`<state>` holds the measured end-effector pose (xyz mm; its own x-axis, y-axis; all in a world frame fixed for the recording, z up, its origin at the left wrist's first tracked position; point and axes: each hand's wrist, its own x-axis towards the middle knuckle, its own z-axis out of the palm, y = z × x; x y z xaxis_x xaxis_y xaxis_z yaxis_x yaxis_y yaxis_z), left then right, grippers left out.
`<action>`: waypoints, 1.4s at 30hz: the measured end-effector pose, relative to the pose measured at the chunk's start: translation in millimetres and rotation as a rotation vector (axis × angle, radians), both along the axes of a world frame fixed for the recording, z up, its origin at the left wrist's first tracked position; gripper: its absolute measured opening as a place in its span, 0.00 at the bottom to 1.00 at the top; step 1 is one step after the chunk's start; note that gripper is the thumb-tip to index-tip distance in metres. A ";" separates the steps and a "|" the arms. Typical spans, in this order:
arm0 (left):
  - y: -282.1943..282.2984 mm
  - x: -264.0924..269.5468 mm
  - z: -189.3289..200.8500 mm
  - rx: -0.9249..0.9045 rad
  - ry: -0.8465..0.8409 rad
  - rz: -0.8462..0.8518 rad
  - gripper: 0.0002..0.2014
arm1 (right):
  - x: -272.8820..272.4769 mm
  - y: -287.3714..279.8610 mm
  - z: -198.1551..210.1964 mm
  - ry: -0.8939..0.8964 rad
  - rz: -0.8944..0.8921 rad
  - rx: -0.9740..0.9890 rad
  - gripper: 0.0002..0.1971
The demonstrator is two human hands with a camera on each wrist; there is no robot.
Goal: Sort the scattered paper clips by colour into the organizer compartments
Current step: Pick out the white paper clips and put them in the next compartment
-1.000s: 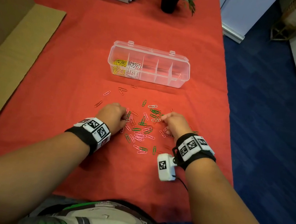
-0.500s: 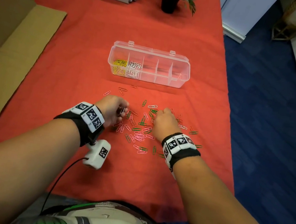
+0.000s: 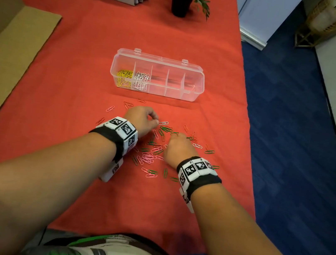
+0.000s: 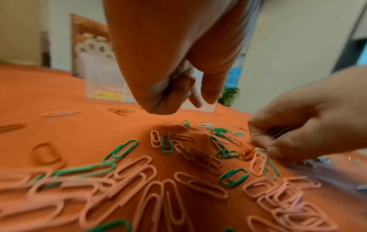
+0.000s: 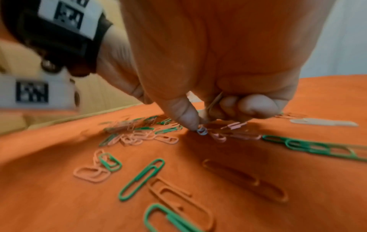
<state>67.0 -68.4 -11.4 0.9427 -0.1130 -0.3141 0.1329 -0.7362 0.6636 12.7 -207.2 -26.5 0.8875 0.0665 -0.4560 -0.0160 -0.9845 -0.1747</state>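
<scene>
Right hand (image 5: 208, 87) is down in the clip pile (image 3: 149, 157), thumb and forefinger closing on a clip, fingers curled round a few already.

Left hand (image 3: 142, 120) is curled; contents unclear.

Organizer (image 3: 199, 81) lies straight ahead, long axis crosswise, left hand nearer.

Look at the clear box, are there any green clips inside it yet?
No, the organizer holds only yellow clips and white clips in its two leftmost compartments; the green clips lie on the red cloth.

Head view high, facing down the table, wrist views low, close (seemingly blurred), all sharing the scattered clips (image 3: 152, 155)
</scene>
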 end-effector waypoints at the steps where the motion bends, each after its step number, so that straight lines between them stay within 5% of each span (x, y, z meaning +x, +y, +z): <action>1: -2.9 1.3 -1.2 0.056 -0.035 -0.042 0.08 | -1.1 -2.5 -1.5 0.011 0.004 0.011 0.19; 8: -21.4 11.5 -12.4 0.293 -0.120 -0.297 0.15 | -1.3 -16.0 3.4 -0.014 -0.111 0.190 0.12; 18: -26.9 10.0 -14.2 0.329 -0.111 -0.258 0.12 | 6.8 -36.4 6.5 0.029 -0.534 0.524 0.14; 21: -20.0 9.0 -16.1 0.271 -0.106 -0.204 0.14 | 3.4 -29.0 11.3 0.027 -0.399 0.337 0.08; 26: -3.4 7.4 -16.0 0.217 -0.149 -0.180 0.09 | -9.9 -9.9 -0.4 -0.185 -0.130 0.004 0.17; 32: -10.4 10.3 -12.3 0.337 -0.150 -0.360 0.16 | -6.7 -3.7 -5.5 -0.200 -0.004 -0.063 0.16; 34: -15.1 11.6 -12.4 0.376 -0.148 -0.402 0.16 | 0.1 -12.7 -5.9 -0.157 -0.039 0.043 0.13; 36: -18.9 12.3 -14.4 0.399 -0.161 -0.418 0.14 | 6.8 -28.9 -2.8 -0.095 -0.263 0.276 0.08; 42: -23.9 15.7 -22.7 0.420 -0.139 -0.404 0.11 | 7.6 -76.5 6.3 -0.020 -0.824 0.847 0.15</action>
